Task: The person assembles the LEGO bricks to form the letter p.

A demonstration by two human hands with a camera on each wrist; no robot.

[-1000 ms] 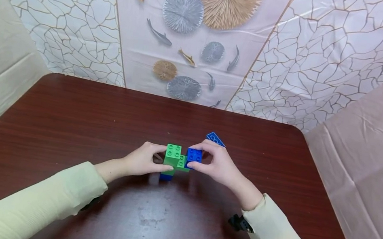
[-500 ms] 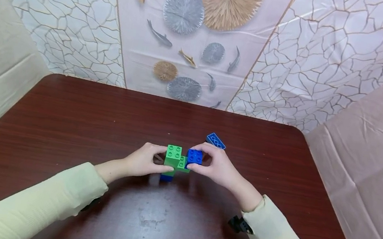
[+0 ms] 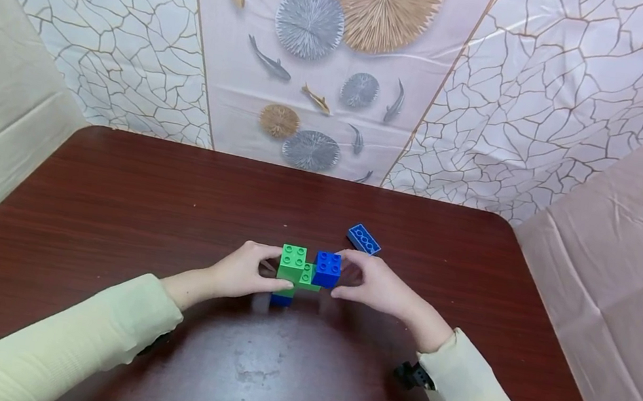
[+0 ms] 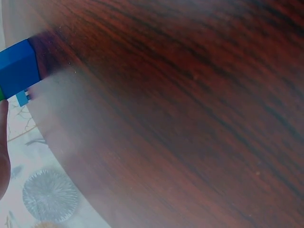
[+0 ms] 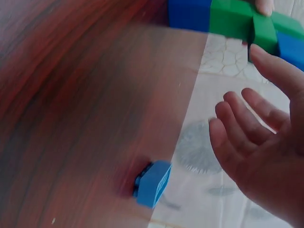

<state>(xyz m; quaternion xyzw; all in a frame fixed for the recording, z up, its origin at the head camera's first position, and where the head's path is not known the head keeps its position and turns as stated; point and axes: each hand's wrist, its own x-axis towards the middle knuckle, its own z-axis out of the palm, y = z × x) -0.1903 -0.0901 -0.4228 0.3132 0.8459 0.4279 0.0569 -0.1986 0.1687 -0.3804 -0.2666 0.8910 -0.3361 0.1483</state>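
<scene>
My left hand [image 3: 242,270] grips a stack of toy building bricks between thumb and fingers. A green brick [image 3: 291,262] tops the stack, and a blue brick [image 3: 281,300] forms its base. Another green brick [image 3: 307,275] juts out to the right at mid-height, with a blue brick [image 3: 327,270] seated on its end. Beside that blue brick is my right hand [image 3: 385,290], thumb and fingers spread apart around its right side. In the right wrist view, the right hand's palm [image 5: 266,175] shows with nothing in it, the thumb tip close to the bricks.
Behind the right hand, a loose blue brick [image 3: 364,239] lies on its side on the dark wooden table [image 3: 174,193], hollow underside showing. Patterned cloth [image 3: 333,120] hangs along the back edge, and plain pale cloth [image 3: 614,269] covers the sides.
My right hand has let go of the blue brick and drawn slightly right, leaving the brick on the green one. My left hand keeps its grip on the stack.
</scene>
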